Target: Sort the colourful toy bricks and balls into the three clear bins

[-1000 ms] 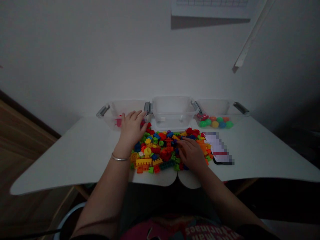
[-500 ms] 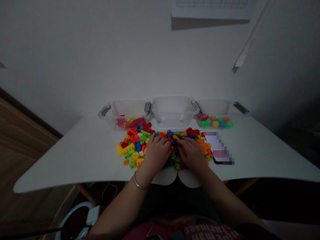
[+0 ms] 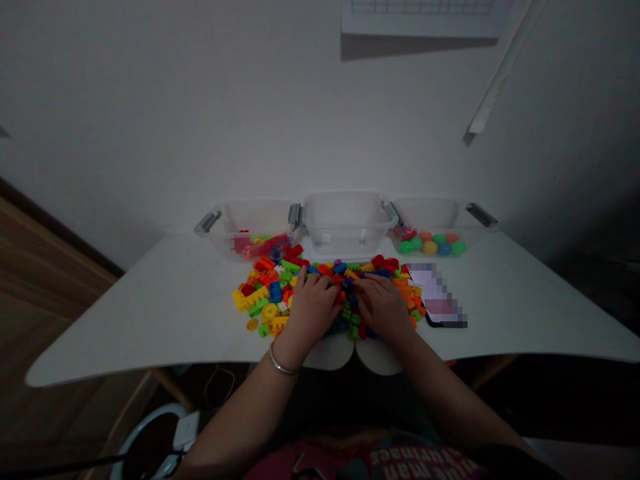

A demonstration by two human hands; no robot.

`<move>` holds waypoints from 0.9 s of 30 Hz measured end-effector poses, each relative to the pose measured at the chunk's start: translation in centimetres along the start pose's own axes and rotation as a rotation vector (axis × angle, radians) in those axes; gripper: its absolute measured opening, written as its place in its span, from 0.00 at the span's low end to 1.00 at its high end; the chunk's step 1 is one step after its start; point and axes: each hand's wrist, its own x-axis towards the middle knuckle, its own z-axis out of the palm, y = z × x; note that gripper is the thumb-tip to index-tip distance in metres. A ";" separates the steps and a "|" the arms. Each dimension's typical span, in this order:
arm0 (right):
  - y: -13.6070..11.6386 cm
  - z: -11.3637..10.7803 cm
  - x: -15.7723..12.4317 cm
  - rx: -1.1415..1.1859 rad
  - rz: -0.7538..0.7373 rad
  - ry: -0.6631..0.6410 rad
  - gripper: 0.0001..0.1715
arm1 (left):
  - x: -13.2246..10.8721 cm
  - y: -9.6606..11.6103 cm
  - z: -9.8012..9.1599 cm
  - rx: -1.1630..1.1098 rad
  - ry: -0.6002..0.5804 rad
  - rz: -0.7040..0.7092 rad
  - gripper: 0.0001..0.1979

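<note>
A loose heap of colourful plastic building blocks (image 3: 287, 273) lies near the front of the white table. My left hand (image 3: 314, 305) rests palm down on the middle of the heap, fingers apart and reaching over the blocks. Just to its right, my right hand (image 3: 386, 305) lies on the heap too, its fingers stretched toward the left hand. Several blocks show in the gap between the two hands. What lies under the palms is hidden. A blue block (image 3: 275, 291) and a round yellow piece (image 3: 270, 312) sit left of my left hand.
Three clear bins line the wall: the left bin (image 3: 260, 212) holds coloured pieces, the middle bin (image 3: 345, 212) shows nothing inside, and the right bin (image 3: 427, 210) holds coloured balls (image 3: 444, 249). A phone (image 3: 434, 293) lies right of the heap on the table (image 3: 165, 307).
</note>
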 end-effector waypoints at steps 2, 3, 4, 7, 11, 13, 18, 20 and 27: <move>0.1 0.1 0.0 -0.002 -0.001 -0.001 0.17 | 0.0 0.0 -0.1 -0.012 -0.006 -0.019 0.07; 0.1 0.1 0.0 -0.001 -0.002 -0.003 0.17 | 0.0 0.0 -0.2 -0.024 -0.009 -0.029 0.07; 0.1 0.1 0.0 0.000 -0.003 -0.004 0.17 | 0.0 0.0 -0.3 -0.042 -0.013 -0.041 0.07; 0.0 0.1 0.0 0.003 0.003 -0.012 0.17 | 0.1 -0.5 -0.8 -0.125 -0.009 -0.096 0.07; -0.1 0.0 0.1 0.002 0.016 -0.023 0.17 | 0.2 -1.2 -1.5 -0.188 0.066 -0.211 0.09; -0.1 -0.1 0.1 0.004 0.017 -0.026 0.18 | 0.3 -1.6 -1.6 -0.165 0.115 -0.233 0.09; -0.1 -0.1 0.1 0.001 -0.002 -0.013 0.17 | 0.4 -3.1 -1.9 -0.277 0.187 -0.250 0.08; -0.1 0.0 0.1 -0.003 0.002 -0.010 0.17 | 0.5 -4.2 -2.1 -0.459 0.287 -0.282 0.08; 0.0 0.2 0.0 0.002 -0.014 0.020 0.16 | 1.7 -9.1 -2.8 -0.858 0.705 -0.436 0.17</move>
